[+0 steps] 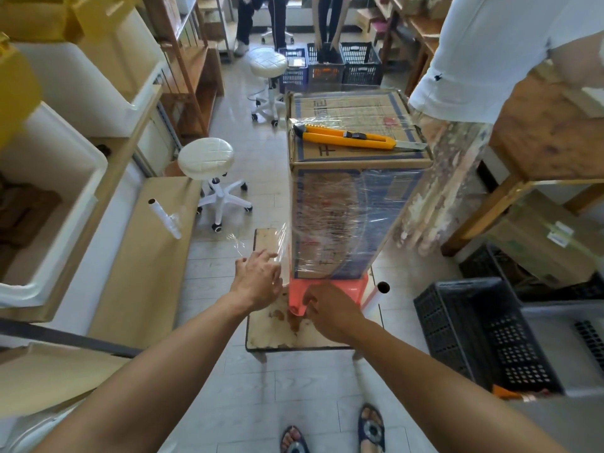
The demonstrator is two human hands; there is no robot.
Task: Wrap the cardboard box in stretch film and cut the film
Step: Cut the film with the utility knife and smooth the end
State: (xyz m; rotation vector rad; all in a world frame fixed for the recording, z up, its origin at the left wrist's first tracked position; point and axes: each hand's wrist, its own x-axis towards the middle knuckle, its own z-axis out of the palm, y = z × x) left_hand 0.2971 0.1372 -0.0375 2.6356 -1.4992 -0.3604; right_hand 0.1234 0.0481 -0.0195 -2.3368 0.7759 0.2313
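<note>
Over desk (pixel 271 335) left edge | left hand (pixel 258 282) lay straight-fingered on film (pixel 282 246), likely seating tail against box (pixel 356 107) | right hand (pixel 330 308) at stool (pixel 295 299), grip unclear | knife (pixel 346 137) lay atop, ready for cutting.

Head-worn wide view, forward and down, close.

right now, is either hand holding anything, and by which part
Left hand meets the stretch film's loose tail at the cardboard box's lower left corner; a grip cannot be confirmed. Right hand sits by the pink stool, its fingers hidden.
</note>
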